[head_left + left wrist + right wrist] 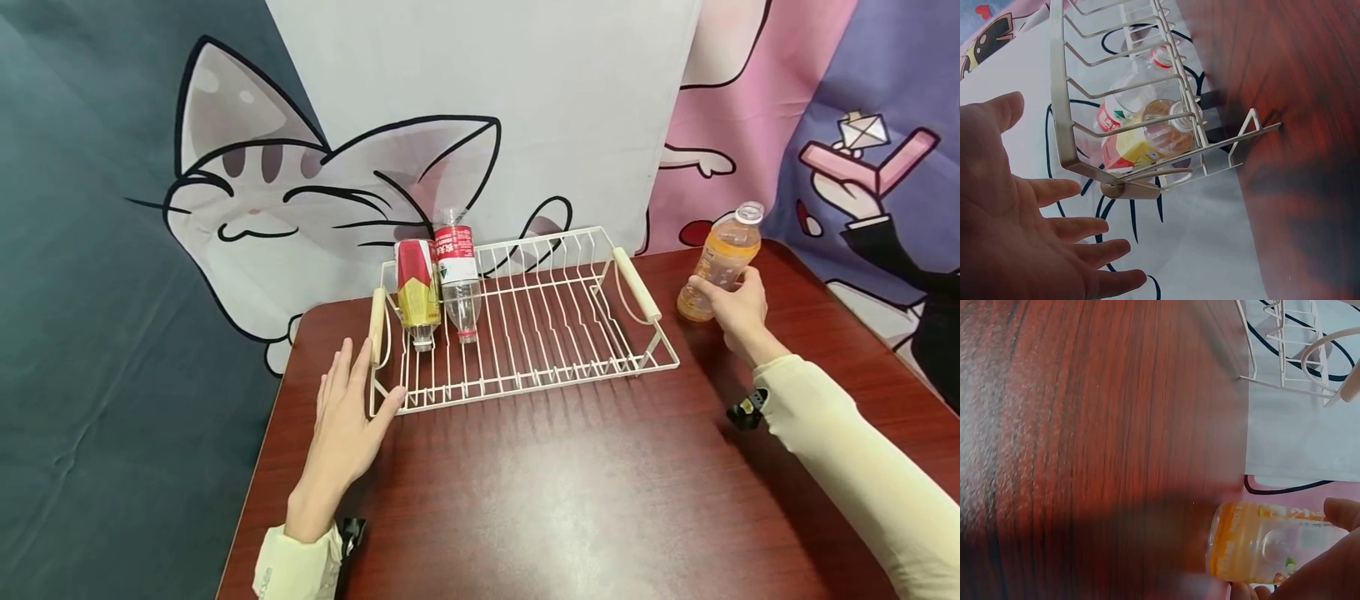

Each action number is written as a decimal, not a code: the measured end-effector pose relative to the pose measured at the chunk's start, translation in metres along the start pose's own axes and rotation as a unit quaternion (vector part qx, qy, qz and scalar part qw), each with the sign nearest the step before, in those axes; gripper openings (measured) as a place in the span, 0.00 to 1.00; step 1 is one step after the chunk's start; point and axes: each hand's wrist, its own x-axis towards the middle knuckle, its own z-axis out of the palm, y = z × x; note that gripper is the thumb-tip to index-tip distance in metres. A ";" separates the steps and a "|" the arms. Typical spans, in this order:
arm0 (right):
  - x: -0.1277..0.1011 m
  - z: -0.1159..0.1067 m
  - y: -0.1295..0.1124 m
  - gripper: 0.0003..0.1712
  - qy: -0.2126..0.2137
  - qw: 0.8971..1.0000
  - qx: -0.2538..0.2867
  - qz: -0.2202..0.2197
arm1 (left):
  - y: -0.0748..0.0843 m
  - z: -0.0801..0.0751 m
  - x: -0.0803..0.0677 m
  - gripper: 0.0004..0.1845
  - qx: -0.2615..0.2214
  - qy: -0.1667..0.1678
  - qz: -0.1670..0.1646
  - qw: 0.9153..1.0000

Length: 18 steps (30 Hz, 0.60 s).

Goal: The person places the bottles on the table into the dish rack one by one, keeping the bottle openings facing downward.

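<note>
Left hand (347, 417) fingers spread | right hand (738, 310) grips orange bottle (722, 260), white-capped

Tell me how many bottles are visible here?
3. Two lie in the rack at its left end: a red-yellow bottle and a clear bottle. The right hand holds an orange bottle on the table.

The tabletop (570, 492) in front of the rack (525, 333) is bare. Two bottles (438, 283) fill the rack's left end; its middle and right slots are free.
</note>
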 end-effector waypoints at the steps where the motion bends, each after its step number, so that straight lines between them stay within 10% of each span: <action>1: 0.000 -0.001 0.000 0.46 0.003 1.000 -0.002 0.000 | 0.001 0.000 0.000 0.47 -0.001 0.000 0.001 1.000; 9: -0.023 -0.018 -0.011 0.45 0.028 0.993 -0.070 -0.092 | 0.011 0.001 -0.002 0.45 -0.002 0.009 0.029 1.000; 18: -0.069 -0.020 -0.055 0.38 0.061 0.952 -0.096 -0.283 | 0.031 0.000 -0.002 0.46 0.000 0.029 0.074 0.997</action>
